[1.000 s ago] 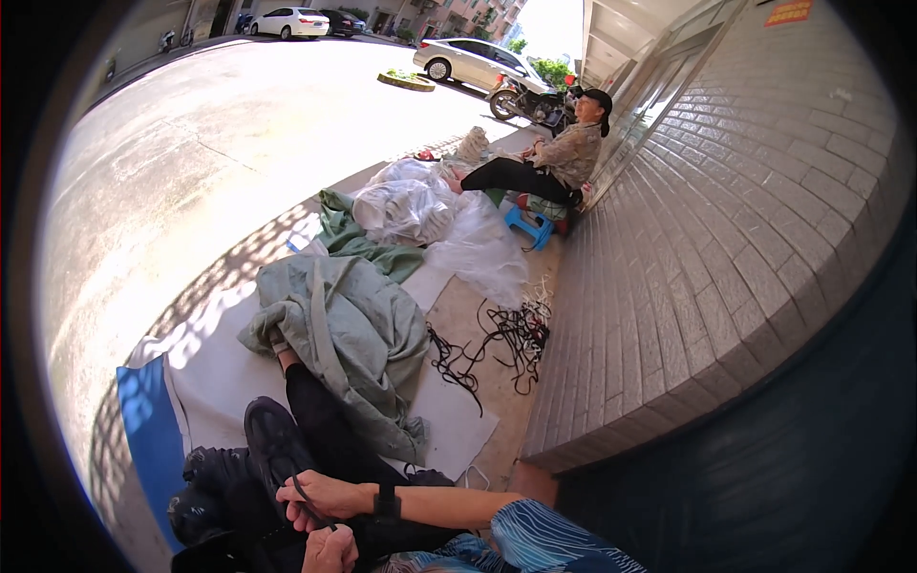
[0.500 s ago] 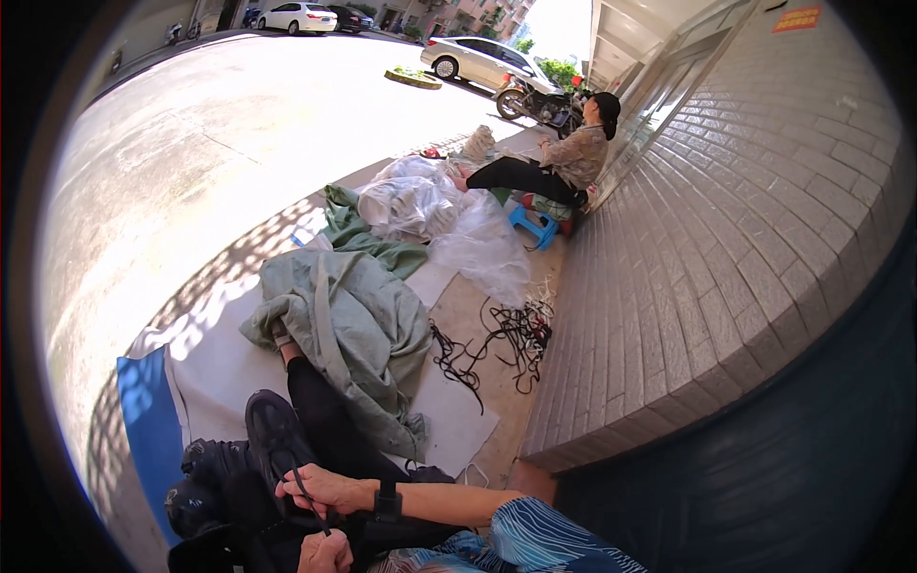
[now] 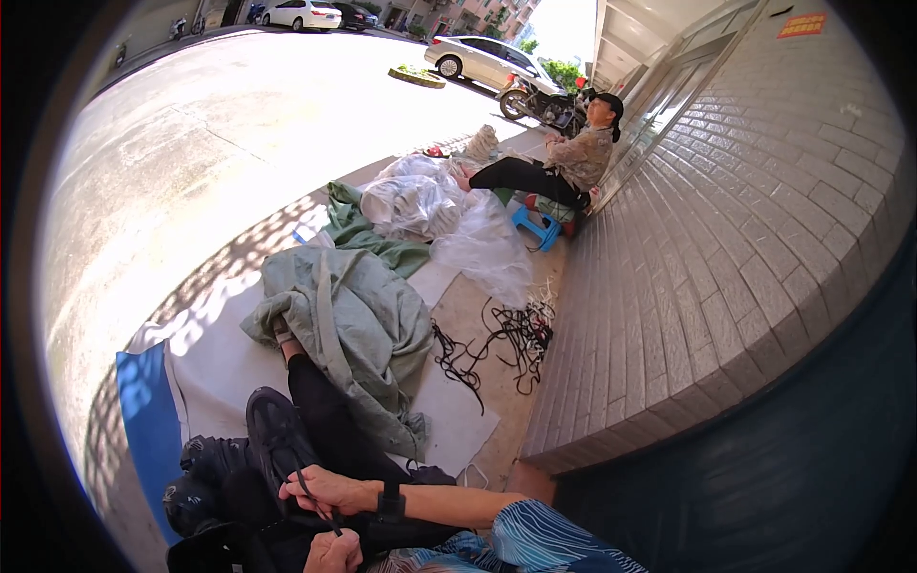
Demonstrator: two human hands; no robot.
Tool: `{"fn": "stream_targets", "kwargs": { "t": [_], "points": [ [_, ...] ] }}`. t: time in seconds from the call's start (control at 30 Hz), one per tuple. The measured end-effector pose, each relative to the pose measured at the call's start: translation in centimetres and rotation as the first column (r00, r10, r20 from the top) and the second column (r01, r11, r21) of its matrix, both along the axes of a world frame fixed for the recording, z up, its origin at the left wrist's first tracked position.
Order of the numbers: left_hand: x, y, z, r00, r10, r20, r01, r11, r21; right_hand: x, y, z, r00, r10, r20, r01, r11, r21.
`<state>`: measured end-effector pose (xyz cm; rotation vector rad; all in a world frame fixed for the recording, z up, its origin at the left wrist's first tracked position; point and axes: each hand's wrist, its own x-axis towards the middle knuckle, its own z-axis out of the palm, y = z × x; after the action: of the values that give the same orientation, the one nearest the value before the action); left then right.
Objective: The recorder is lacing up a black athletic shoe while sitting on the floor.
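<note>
My right hand, with a dark band on its wrist, pinches a thin black lace. Just below it, near the lower edge, my left hand is closed on the same lace, which stretches between the two. A black shoe lies right beside the right hand's fingertips. Whether the lace is threaded into this shoe, I cannot tell. More black items crowd to the left of it, some of them looking like shoes. My leg in black trousers extends forward under a grey-green cloth.
Loose black laces lie tangled on the ground by the tiled wall. Ahead are clear plastic bags, a blue stool and a seated person. A white sheet spreads underneath, with a blue strip at left.
Both hands have shifted very slightly, still holding the lace. The seated person's head has turned and tilted up. The whole view has moved a little.
</note>
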<state>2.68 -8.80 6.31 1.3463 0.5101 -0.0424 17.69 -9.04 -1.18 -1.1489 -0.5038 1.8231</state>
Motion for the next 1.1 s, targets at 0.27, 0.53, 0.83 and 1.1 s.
{"fn": "stream_targets", "kwargs": {
  "t": [0.27, 0.53, 0.83, 1.1],
  "points": [
    [-0.3, 0.1, -0.1, 1.0, 0.02, -0.02, -0.022, 0.998, -0.064, 0.2, 0.1, 0.6, 1.0, -0.002, 0.009, 0.002, 1.0, -0.004],
    [-1.7, 1.1, 0.8, 0.987, 0.158, -0.026, -0.16, 0.982, -0.104, 1.1, 0.4, 0.1, 0.999, -0.031, 0.021, 0.032, 0.999, -0.024],
    [-5.7, 1.1, -0.4, 0.874, 0.473, 0.111, -0.47, 0.881, -0.052, 1.6, -0.1, 0.4, 0.998, 0.051, 0.023, -0.052, 0.997, 0.048],
    [-10.1, 4.9, -0.5, 0.521, 0.798, 0.304, -0.749, 0.598, -0.285, 9.5, -2.1, 1.2, 0.96, -0.152, 0.235, 0.178, 0.979, -0.095]
  ]
}}
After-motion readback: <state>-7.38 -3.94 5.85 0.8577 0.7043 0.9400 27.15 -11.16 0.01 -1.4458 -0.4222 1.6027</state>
